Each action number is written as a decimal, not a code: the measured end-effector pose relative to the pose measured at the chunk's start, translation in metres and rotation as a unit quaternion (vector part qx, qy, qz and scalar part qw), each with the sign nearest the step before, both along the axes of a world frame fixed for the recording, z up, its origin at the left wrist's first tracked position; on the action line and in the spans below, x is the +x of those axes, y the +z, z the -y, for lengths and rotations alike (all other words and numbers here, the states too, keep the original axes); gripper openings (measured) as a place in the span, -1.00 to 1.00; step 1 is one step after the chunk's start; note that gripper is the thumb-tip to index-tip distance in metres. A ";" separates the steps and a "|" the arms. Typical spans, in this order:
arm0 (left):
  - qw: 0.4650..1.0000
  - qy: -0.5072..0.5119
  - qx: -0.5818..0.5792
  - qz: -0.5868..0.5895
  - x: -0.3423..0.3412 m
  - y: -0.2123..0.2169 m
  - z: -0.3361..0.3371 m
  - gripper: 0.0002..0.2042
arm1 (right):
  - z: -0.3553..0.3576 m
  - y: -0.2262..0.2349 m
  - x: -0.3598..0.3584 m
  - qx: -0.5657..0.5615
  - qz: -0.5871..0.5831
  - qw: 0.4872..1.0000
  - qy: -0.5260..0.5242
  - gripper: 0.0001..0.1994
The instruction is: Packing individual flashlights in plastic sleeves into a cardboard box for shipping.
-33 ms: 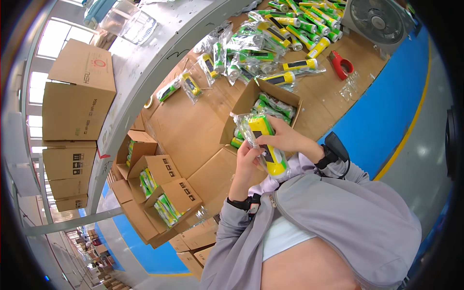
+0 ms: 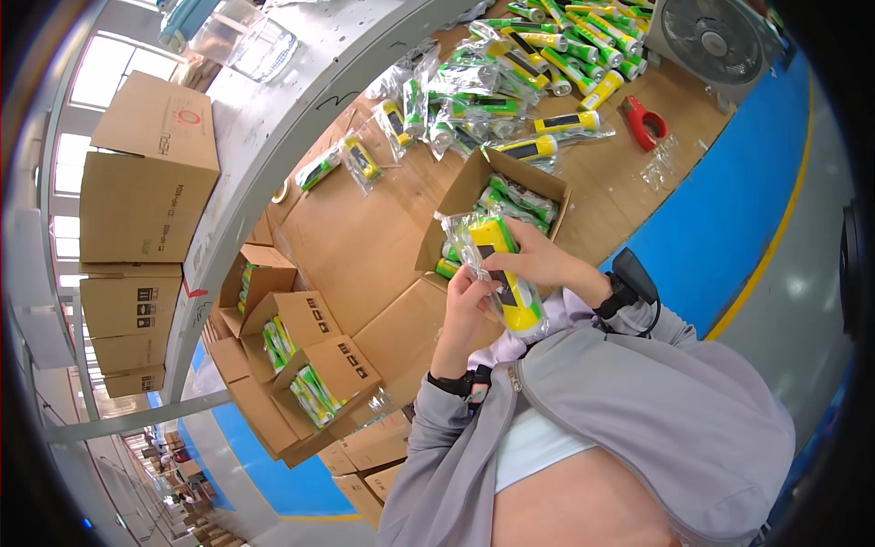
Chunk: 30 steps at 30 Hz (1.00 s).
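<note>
In front of my body I hold a yellow and green flashlight point(image 2: 521, 312) with a dark panel, inside a clear plastic bag. My left hand point(image 2: 467, 303) pinches the bag and the flashlight's left side. The fingers of my right hand point(image 2: 541, 259) wrap round its upper right side, the thumb lying across the front. Just beyond my hands an open cardboard box point(image 2: 467, 189) holds several bagged flashlights point(image 2: 519, 199), partly hidden by my hands. Two more bagged flashlights point(image 2: 362, 159) lie on the cardboard-covered table point(image 2: 337, 242) to the left.
A large heap of flashlights point(image 2: 519, 77), some bagged, covers the table's far side. Red scissors or a red-handled tool point(image 2: 644, 123) and a grey fan point(image 2: 711, 41) sit at far right. Filled open cartons point(image 2: 314, 314) stand at left, under a grey shelf point(image 2: 273, 118) bearing a clear jug point(image 2: 241, 41).
</note>
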<state>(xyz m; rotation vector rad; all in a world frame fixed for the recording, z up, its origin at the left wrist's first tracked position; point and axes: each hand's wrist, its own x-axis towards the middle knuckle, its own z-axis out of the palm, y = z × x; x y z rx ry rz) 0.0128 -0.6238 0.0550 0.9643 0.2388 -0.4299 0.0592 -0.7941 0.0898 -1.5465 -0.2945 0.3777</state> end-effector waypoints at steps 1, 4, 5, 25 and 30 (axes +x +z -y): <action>1.000 -0.019 0.015 0.003 -0.001 0.002 0.000 -0.68 | -0.001 -0.001 0.000 -0.001 0.000 1.000 0.002 -0.60; 0.998 -0.018 -0.007 -0.054 -0.003 0.010 0.000 -0.71 | -0.006 -0.002 0.000 0.001 -0.007 1.000 0.013 -0.59; 0.998 -0.014 -0.008 -0.053 -0.004 -0.001 -0.006 -0.71 | -0.008 -0.001 -0.001 0.005 -0.014 1.000 0.015 -0.59; 0.829 -0.008 0.495 0.261 -0.014 0.020 0.053 -0.17 | 0.003 -0.010 -0.004 -0.143 0.104 0.961 -0.212 -0.42; 0.886 -0.170 0.379 0.207 -0.005 0.039 0.040 -0.31 | 0.049 0.040 0.002 -0.422 0.434 0.796 -0.010 -0.28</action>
